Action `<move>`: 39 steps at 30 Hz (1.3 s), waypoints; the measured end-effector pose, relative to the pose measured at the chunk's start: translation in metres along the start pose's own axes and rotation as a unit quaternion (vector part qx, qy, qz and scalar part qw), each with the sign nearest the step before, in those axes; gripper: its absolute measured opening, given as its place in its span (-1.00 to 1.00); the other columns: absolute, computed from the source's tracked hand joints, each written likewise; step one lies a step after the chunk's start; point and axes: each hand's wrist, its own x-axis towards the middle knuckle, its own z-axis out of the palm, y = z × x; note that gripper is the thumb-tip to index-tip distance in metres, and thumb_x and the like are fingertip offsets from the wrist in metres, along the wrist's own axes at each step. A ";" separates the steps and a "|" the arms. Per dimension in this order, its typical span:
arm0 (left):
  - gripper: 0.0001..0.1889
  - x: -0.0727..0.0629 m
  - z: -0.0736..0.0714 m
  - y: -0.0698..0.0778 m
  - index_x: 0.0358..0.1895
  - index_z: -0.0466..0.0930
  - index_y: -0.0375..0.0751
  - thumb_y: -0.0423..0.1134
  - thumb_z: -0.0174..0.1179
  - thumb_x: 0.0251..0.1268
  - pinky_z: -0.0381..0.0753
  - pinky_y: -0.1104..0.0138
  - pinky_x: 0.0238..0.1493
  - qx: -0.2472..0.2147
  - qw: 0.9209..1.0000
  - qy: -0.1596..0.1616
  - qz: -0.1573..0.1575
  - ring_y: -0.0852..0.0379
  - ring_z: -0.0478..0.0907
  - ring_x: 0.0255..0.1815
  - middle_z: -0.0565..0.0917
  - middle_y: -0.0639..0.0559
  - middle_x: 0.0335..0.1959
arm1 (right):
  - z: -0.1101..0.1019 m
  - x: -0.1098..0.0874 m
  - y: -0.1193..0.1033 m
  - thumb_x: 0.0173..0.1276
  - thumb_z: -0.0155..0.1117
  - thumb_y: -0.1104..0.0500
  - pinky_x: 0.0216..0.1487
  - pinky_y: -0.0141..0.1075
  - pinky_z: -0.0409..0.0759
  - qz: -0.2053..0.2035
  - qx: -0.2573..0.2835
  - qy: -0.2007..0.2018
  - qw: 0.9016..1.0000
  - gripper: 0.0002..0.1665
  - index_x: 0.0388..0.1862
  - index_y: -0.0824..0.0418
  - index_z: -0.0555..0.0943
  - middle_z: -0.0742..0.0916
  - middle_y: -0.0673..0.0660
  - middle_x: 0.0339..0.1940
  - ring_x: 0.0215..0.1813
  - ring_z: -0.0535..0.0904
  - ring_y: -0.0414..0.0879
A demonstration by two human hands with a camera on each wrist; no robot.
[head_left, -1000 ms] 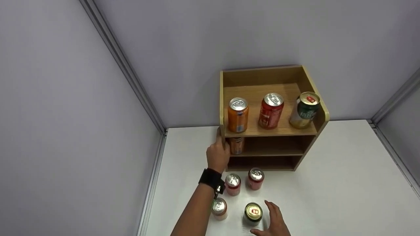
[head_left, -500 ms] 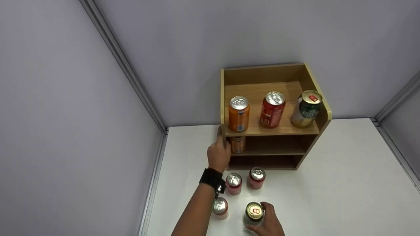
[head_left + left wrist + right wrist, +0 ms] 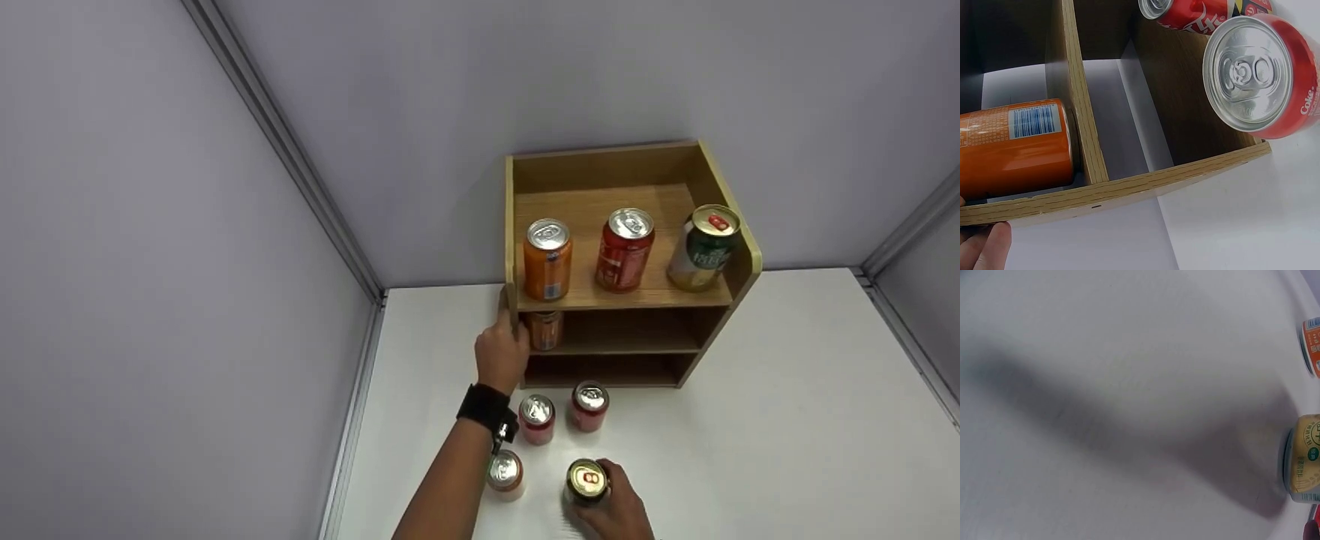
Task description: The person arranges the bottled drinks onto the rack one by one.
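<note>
My left hand grips the left side panel of a small wooden shelf; its fingertips show at the panel in the left wrist view. Close to it, an orange can stands on the middle level. My right hand holds a can with a gold lid, fingers and thumb curled round its side. Its gold and green label shows at the right edge of the right wrist view. Two red Coke cans and another orange can stand on the table nearby.
On the shelf's top level stand an orange can, a red can and a green and gold can. Grey walls enclose the white table at the back and sides.
My right hand has moved left to the gold-lidded can, and its fingers have curled round it. The left hand keeps its grip on the shelf panel. The head view has shifted slightly.
</note>
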 end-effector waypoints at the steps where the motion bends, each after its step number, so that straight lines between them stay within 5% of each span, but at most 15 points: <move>1: -0.87 0.000 0.000 0.000 -0.35 0.50 -0.26 -0.30 0.26 0.23 0.51 0.19 -0.61 0.002 1.000 -0.001 0.000 0.01 0.60 -0.63 0.60 -0.09 -0.62 | -0.002 0.000 -0.001 -0.27 0.71 0.19 0.08 0.05 0.49 0.004 0.008 0.000 1.000 0.01 0.20 0.29 0.39 0.63 0.17 0.04 0.09 0.58 0.10; 20: -0.88 0.000 -0.002 0.002 -0.35 0.51 -0.26 -0.31 0.25 0.22 0.49 0.18 -0.64 0.002 1.000 -0.003 0.002 0.02 0.56 -0.67 0.57 -0.06 -0.66 | -0.056 0.031 -0.024 -0.19 0.70 0.18 0.19 0.09 0.36 0.013 0.070 0.050 0.996 0.09 0.33 0.35 0.33 0.56 0.30 0.19 0.21 0.49 0.17; 31: -0.88 0.001 -0.003 0.001 -0.34 0.51 -0.27 -0.31 0.25 0.22 0.51 0.18 -0.62 0.001 1.000 -0.007 -0.001 0.01 0.58 -0.64 0.59 -0.08 -0.63 | -0.079 0.059 -0.039 -0.19 0.71 0.10 0.16 -0.06 0.35 -0.072 0.075 0.091 0.990 0.05 0.29 0.33 0.38 0.59 0.18 0.18 0.22 0.47 -0.01; 39: -0.77 0.003 -0.001 0.000 -0.05 0.54 -0.33 -0.36 0.20 0.24 0.54 0.19 -0.61 -0.028 1.000 -0.009 0.001 0.01 0.63 -0.59 0.67 -0.14 -0.53 | -0.102 0.096 -0.046 -0.19 0.71 0.18 0.19 -0.08 0.33 -0.113 0.091 0.108 0.984 0.04 0.31 0.29 0.39 0.59 0.14 0.18 0.25 0.44 -0.01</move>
